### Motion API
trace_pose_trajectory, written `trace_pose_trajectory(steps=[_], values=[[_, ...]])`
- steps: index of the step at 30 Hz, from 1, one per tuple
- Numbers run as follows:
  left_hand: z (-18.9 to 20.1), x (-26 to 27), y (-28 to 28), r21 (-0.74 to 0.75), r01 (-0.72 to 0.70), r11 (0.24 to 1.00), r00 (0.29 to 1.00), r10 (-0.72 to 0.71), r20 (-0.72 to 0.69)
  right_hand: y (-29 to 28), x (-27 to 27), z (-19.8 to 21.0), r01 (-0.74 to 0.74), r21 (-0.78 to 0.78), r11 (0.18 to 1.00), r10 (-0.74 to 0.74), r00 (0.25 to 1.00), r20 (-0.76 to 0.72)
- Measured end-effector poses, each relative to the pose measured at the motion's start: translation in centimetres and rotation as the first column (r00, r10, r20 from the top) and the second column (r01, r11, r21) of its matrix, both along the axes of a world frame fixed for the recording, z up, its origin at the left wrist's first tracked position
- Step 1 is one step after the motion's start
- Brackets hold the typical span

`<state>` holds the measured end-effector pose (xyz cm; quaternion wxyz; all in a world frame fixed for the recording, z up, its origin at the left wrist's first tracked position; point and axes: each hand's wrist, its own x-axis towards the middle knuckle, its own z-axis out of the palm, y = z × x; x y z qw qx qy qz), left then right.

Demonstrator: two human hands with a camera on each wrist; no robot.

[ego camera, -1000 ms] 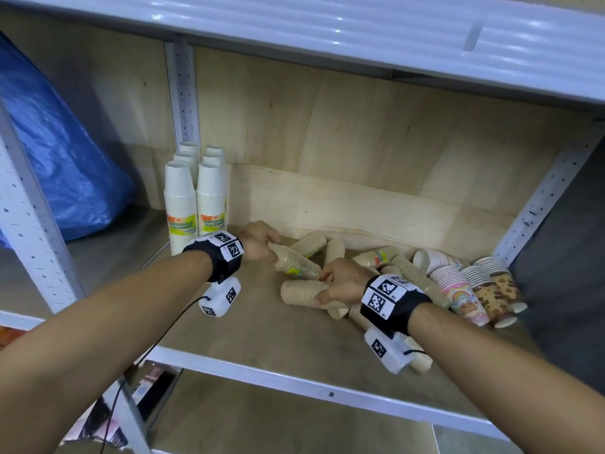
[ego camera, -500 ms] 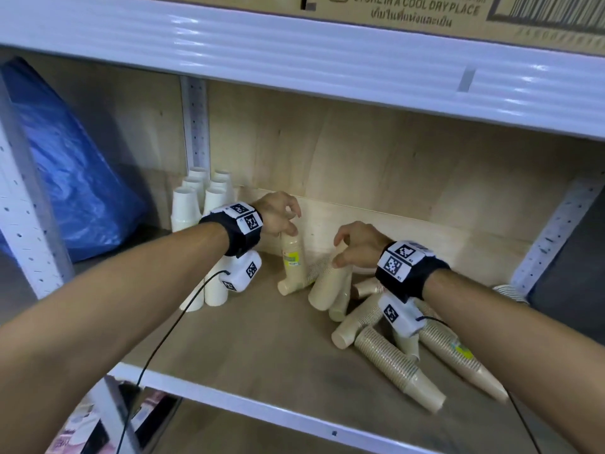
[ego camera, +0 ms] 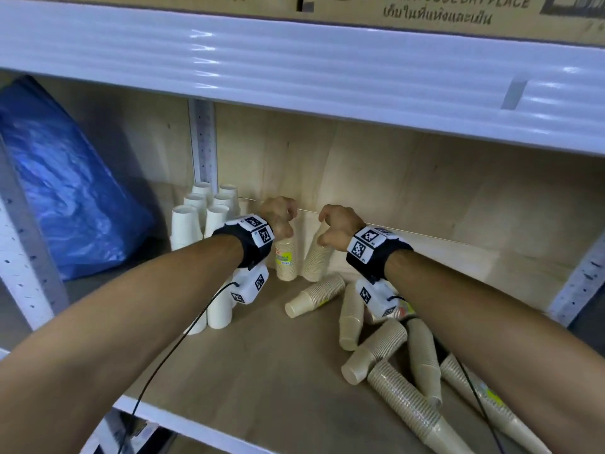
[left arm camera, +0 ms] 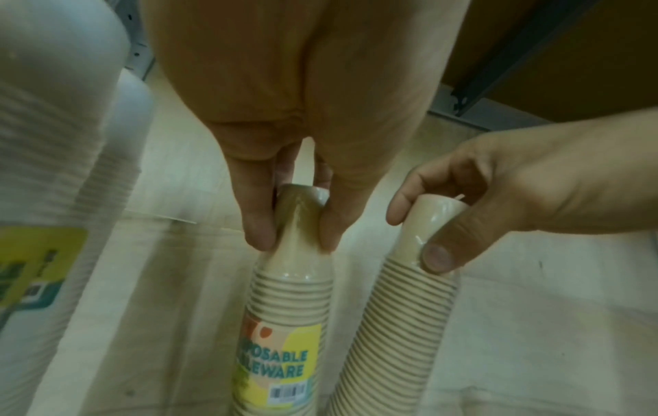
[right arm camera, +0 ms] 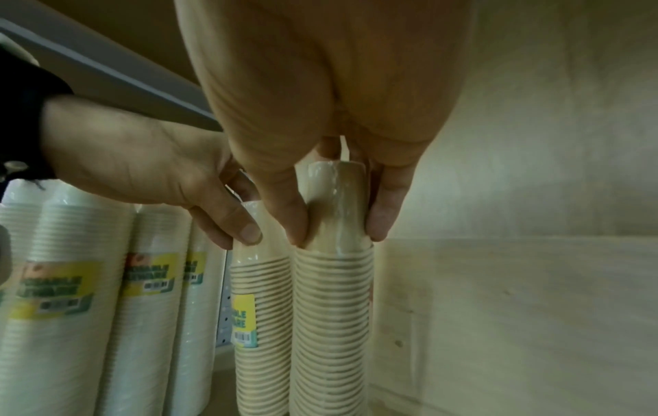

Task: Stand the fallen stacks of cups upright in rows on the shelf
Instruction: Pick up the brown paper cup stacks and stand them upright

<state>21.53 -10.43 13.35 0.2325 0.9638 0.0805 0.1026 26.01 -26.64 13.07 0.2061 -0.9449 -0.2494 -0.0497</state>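
Note:
Two beige cup stacks stand upright side by side near the shelf's back wall. My left hand [ego camera: 281, 214] [left arm camera: 295, 222] pinches the top of the labelled beige stack [ego camera: 286, 260] [left arm camera: 284, 323] [right arm camera: 258, 281]. My right hand [ego camera: 334, 224] [right arm camera: 338, 214] grips the top of the plain beige stack [ego camera: 316, 257] [right arm camera: 331, 309] [left arm camera: 402, 323], which leans slightly to the right. Several white stacks [ego camera: 196, 221] [right arm camera: 71, 295] stand upright in rows at the left. More beige stacks [ego camera: 379, 348] lie fallen on the shelf at the right.
The wooden shelf board [ego camera: 255, 381] has bare room in front of the standing stacks. A blue plastic bag [ego camera: 62, 191] fills the bay to the left. The upper shelf's white beam [ego camera: 294, 70] hangs low overhead, with a cardboard box above. A white upright [ego camera: 204, 142] stands behind the white stacks.
Both hands have lifted a beige stack each from lying to upright and carried them back toward the wall, beside the white stacks. The view has risen.

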Motion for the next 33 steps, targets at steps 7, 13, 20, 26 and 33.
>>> trace_pose_trajectory(steps=[7,13,20,26,33], values=[[-3.3,1.5,1.3,-0.062,-0.026,0.998,0.999,0.024,-0.042,3.1,2.5,-3.0,-0.055,-0.043,0.998,0.053,0.997,-0.054],[-5.7,2.3,1.7,-0.163,-0.066,0.984,0.996,0.054,-0.076,4.4,3.6,-5.0,-0.115,-0.1,0.988,0.104,0.988,-0.11],[-6.2,3.1,1.7,-0.162,-0.042,0.986,0.998,0.034,-0.054,4.9,4.2,-5.9,-0.187,-0.086,0.979,0.168,0.968,-0.189],[-6.3,3.7,1.7,-0.073,-0.065,0.995,0.997,0.061,-0.053,4.9,4.4,-5.2,-0.129,-0.08,0.988,0.12,0.987,-0.106],[-6.7,4.8,2.5,-0.055,-0.068,0.996,0.993,0.062,-0.097,4.3,4.5,-4.4,-0.039,-0.144,0.989,0.031,0.998,-0.059]])
